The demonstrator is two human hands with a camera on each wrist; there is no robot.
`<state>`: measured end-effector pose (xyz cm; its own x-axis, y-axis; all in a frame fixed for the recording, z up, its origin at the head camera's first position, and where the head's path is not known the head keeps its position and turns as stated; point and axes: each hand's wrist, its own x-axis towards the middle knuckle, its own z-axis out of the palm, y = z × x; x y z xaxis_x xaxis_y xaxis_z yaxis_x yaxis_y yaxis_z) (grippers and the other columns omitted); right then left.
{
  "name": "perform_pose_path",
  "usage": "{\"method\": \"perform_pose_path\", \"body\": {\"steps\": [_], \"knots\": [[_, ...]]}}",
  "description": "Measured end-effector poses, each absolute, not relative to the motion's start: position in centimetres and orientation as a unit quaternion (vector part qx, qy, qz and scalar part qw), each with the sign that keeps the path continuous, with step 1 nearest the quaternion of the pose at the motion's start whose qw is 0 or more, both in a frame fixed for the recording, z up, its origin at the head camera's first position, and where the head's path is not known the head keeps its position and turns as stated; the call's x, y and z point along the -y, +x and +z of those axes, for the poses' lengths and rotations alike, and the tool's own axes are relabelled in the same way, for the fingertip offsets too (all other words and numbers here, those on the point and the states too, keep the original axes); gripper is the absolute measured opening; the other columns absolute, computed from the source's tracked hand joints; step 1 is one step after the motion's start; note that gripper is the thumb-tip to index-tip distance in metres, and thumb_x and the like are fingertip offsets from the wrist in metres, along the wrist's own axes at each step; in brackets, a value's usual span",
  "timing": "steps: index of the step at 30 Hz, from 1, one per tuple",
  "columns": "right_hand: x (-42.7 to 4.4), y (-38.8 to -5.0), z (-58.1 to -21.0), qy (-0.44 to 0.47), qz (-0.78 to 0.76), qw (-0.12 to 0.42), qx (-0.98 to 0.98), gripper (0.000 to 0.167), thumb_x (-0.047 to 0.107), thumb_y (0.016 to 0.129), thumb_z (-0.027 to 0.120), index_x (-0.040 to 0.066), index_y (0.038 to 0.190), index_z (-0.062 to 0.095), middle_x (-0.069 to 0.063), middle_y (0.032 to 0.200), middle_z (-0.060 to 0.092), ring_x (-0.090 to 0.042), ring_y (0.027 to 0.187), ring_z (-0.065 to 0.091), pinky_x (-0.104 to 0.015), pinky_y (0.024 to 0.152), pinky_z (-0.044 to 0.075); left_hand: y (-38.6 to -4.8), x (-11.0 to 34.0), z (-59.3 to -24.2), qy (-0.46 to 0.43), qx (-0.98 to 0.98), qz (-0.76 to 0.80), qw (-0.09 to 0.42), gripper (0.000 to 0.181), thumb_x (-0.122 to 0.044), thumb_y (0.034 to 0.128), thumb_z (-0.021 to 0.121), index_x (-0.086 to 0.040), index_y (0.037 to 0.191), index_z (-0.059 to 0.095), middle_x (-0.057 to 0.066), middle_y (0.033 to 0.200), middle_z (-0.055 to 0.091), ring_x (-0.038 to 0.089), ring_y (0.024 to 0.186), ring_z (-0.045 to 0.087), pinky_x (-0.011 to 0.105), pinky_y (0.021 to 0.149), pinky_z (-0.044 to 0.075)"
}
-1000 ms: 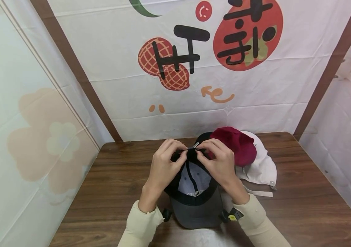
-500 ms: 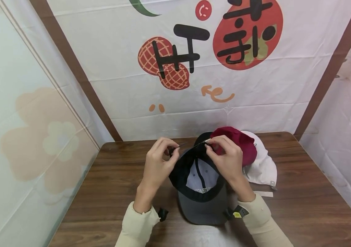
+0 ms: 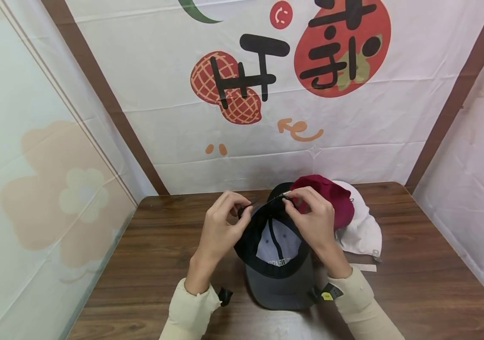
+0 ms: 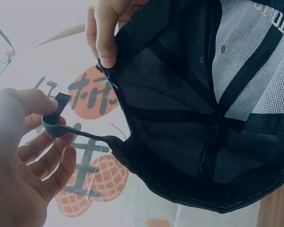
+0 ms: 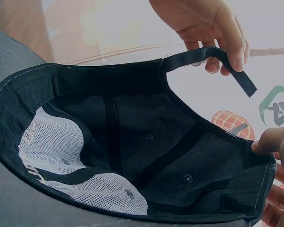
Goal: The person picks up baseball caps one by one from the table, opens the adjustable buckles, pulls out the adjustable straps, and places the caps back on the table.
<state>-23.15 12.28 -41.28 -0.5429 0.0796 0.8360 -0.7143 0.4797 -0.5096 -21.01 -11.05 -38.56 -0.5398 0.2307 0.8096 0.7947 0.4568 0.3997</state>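
A dark grey baseball cap (image 3: 278, 293) sits brim toward me, its black inside and pale mesh lining turned up. In the left wrist view a thin black strap (image 4: 85, 132) runs from one side of the cap's back opening to my left hand (image 3: 220, 229). That hand pinches it between thumb and fingers, and the strap's free end (image 5: 247, 85) sticks out past the fingertips in the right wrist view. My right hand (image 3: 313, 219) grips the opposite edge of the opening, where a small metal buckle (image 3: 285, 193) shows. Strap end and buckle are apart.
Behind the right hand lie a dark red cap (image 3: 331, 200), a white cap (image 3: 362, 231) with a loose white strap (image 3: 364, 267), and part of a black cap (image 3: 277, 190). All rest on a brown wooden table (image 3: 148, 278) before a printed cloth wall (image 3: 174, 141).
A second ago both hands met at the strap and buckle; since then they have drawn apart, left hand leftward, right hand rightward. The cap has shifted slightly right. The last half second shows little movement.
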Motion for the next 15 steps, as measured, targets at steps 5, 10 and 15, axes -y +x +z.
{"method": "perform_pose_path", "body": {"steps": [5, 10, 15], "knots": [[-12.26, -23.24, -41.39, 0.22, 0.467, 0.429, 0.742, 0.016, 0.003, 0.086, 0.085, 0.011, 0.099, 0.082, -0.006, 0.097, 0.078, -0.017, 0.075, 0.066, -0.014, 0.064, 0.048, -20.82, 10.96, -38.8, -0.344, 0.785, -0.402, 0.321, 0.012, -0.002, 0.0953, 0.076, -0.009, 0.104, 0.072, 0.003, 0.1, 0.068, 0.013, 0.082, 0.059, 0.03, 0.069, 0.052], [-12.31, -23.35, -41.54, 0.224, 0.461, 0.433, 0.741, 0.018, 0.003, 0.086, 0.085, 0.011, 0.101, 0.082, -0.005, 0.097, 0.078, -0.017, 0.075, 0.067, -0.016, 0.062, 0.049, -20.71, 10.8, -39.11, -0.367, 0.787, -0.397, 0.297, 0.012, -0.004, 0.0953, 0.077, -0.011, 0.105, 0.074, 0.002, 0.103, 0.07, 0.013, 0.081, 0.06, 0.034, 0.067, 0.054], [-12.39, -23.34, -41.52, 0.225, 0.454, 0.436, 0.744, 0.018, 0.003, 0.086, 0.086, 0.011, 0.102, 0.082, -0.005, 0.096, 0.078, -0.016, 0.074, 0.066, -0.018, 0.061, 0.049, -20.54, 10.61, -39.36, -0.39, 0.788, -0.386, 0.278, 0.01, -0.009, 0.0961, 0.078, -0.014, 0.105, 0.077, 0.001, 0.105, 0.071, 0.013, 0.085, 0.063, 0.033, 0.069, 0.057]]}}
